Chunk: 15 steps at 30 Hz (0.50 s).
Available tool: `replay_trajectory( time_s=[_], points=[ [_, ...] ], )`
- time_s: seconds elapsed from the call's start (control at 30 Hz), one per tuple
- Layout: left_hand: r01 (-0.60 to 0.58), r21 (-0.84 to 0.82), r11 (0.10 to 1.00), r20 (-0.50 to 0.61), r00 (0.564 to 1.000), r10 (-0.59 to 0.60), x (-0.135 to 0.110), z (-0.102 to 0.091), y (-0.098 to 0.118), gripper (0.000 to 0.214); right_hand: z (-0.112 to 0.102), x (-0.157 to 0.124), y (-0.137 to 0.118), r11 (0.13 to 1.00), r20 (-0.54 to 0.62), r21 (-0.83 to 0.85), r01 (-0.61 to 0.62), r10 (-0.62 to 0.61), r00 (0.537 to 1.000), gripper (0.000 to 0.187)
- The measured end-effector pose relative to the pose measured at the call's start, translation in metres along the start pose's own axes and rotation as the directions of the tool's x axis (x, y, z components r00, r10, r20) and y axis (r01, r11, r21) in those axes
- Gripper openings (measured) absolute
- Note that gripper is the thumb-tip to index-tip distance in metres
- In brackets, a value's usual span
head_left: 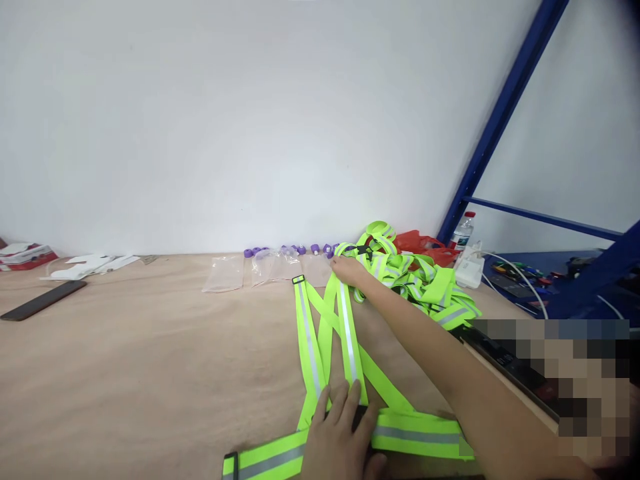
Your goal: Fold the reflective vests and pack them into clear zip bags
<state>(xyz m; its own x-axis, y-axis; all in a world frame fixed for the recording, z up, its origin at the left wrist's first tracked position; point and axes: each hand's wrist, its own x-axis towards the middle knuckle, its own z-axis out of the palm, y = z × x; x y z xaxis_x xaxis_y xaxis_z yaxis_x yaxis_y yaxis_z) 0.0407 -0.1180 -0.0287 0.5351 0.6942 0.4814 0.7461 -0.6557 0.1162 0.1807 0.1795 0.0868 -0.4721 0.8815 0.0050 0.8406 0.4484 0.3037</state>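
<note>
Against a white wall (250,133), our desk (150,373) is carrying a lime reflective harness (309,337), spread out before us. We are resting our left hand (340,430) across its belt (420,427), grip loosened, fingers extended; our right hand (347,270) is grasping the far end of a strap (349,333), just beside a tangled heap of similar straps (430,287).

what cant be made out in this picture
Head view:
black part, mostly under the left hand
top of a strap, behind the right hand
right end of the belt, behind the right forearm
part of the dark device, pixelated
writing on the bottle, too small
</note>
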Motion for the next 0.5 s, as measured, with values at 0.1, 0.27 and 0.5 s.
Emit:
replay_trajectory(
  time_s=[0.1, 0.27, 0.5],
  points=[
    [-0.024, 0.01, 1.0, 0.017, 1.0, 0.024, -0.002, 0.002, -0.002, 0.074, 0.009, -0.002, -0.011, 1.0, -0.007, -0.012, 0.026, -0.026, 1.0, 0.037],
    [-0.074, 0.025, 0.997, 0.04, 0.996, 0.073, 0.0, 0.004, -0.006, 0.073, 0.016, -0.01, -0.024, 0.999, -0.046, 0.027, 0.039, -0.038, 0.998, 0.036],
    [-0.215, 0.013, 0.976, 0.057, 0.975, 0.214, -0.004, -0.082, -0.025, 0.057, -0.017, -0.05, -0.026, 0.983, -0.209, 0.185, 0.019, 0.021, 0.978, 0.035]
  ],
)
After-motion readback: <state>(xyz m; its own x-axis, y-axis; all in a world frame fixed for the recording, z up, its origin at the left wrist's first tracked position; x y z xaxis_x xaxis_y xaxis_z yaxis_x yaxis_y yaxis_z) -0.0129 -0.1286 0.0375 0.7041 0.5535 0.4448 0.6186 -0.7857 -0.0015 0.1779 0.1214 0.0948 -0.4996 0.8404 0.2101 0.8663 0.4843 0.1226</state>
